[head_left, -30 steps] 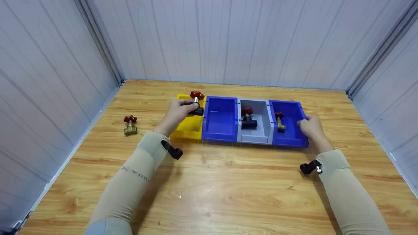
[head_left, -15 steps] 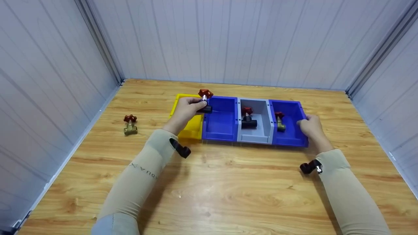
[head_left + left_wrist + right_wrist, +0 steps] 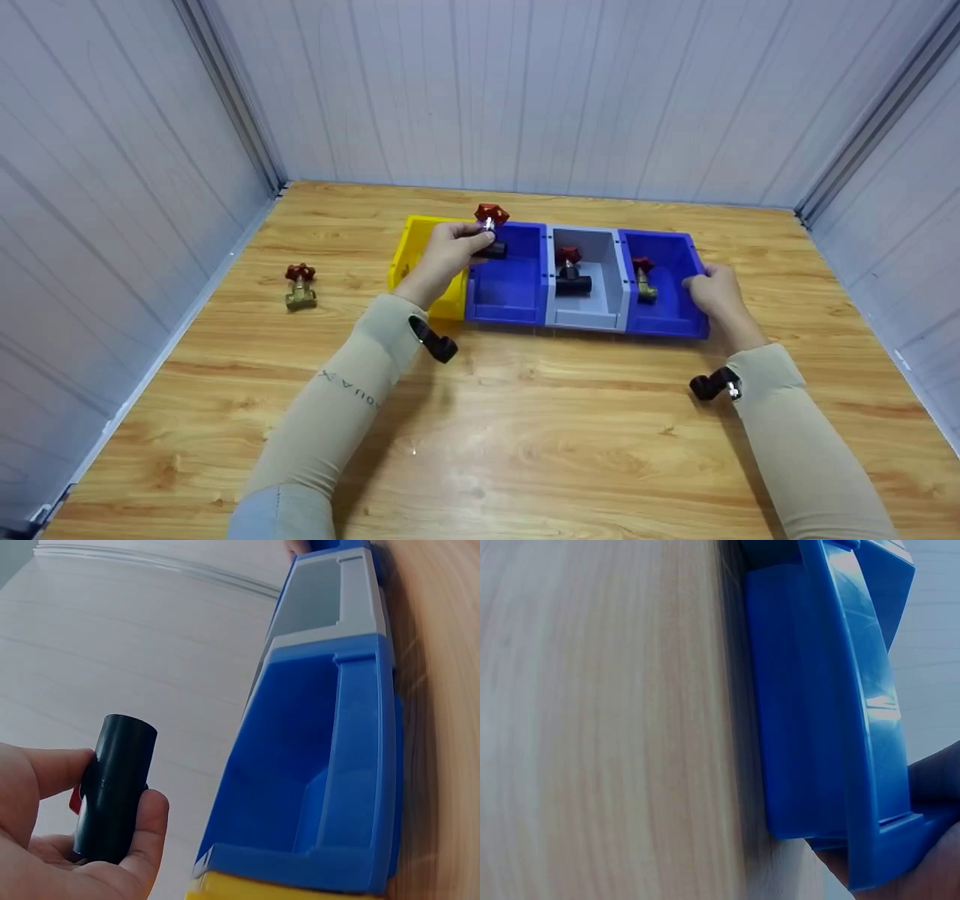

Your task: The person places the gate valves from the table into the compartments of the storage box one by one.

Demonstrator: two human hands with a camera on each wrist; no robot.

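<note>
Grip of L hand pinching blk valve btw thumb & fingers, valve up in air left of grey bin, its red wheel on top. R hand, right of grey bin, pinches outer edge of R blue bin, which adjoins grey bin's right side & has brass valve inside. 2nd blk valve in grey bin. L blue bin adjoins grey bin's left, yellow bin beyond. Loose brass valve on bench, well left of grey bin.

3 pale, streaked walls around a wood-grain tabletop
</note>
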